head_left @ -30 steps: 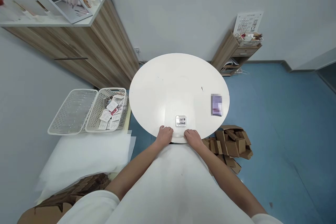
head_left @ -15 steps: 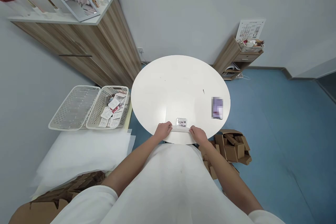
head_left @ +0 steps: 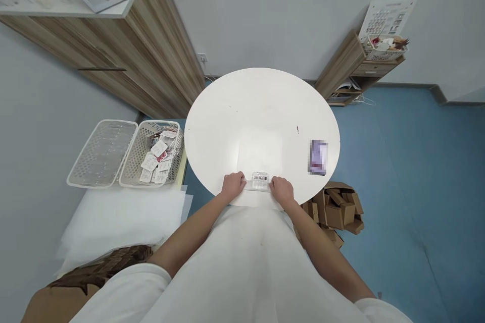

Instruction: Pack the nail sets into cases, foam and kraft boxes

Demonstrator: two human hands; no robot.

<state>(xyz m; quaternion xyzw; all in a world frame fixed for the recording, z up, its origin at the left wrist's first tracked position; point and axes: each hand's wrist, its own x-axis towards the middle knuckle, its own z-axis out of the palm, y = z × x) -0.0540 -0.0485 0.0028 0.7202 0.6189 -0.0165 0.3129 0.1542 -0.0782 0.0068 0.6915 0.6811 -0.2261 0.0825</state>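
Note:
A thin, whitish, see-through wrapping sheet (head_left: pixel 260 154) lies on the round white table (head_left: pixel 215 116). On it, near the table's front edge, is a small clear plastic case (head_left: pixel 260 176) with small dark-patterned pieces inside. The sheet's near edge is folded up over the lower part of the case. My left hand (head_left: pixel 233 185) pinches the fold at its left end, fingers curled. At the right end, close beside the case, my right hand (head_left: pixel 282 190) grips the same fold. My fingertips are partly hidden.
A purple, pixelated packet (head_left: pixel 318 157) lies on the table's right side. To the left, a white basket (head_left: pixel 129 174) holds carded packs, beside another basket (head_left: pixel 85 166) of clear cases. White sheets (head_left: pixel 125 217) are stacked below them. Cardboard boxes (head_left: pixel 339 212) stand on the floor at right.
Both hands have brought the sheet's raised edge away from me, onto the case. Its lower part now shows through the sheet. The whole view has also shifted slightly.

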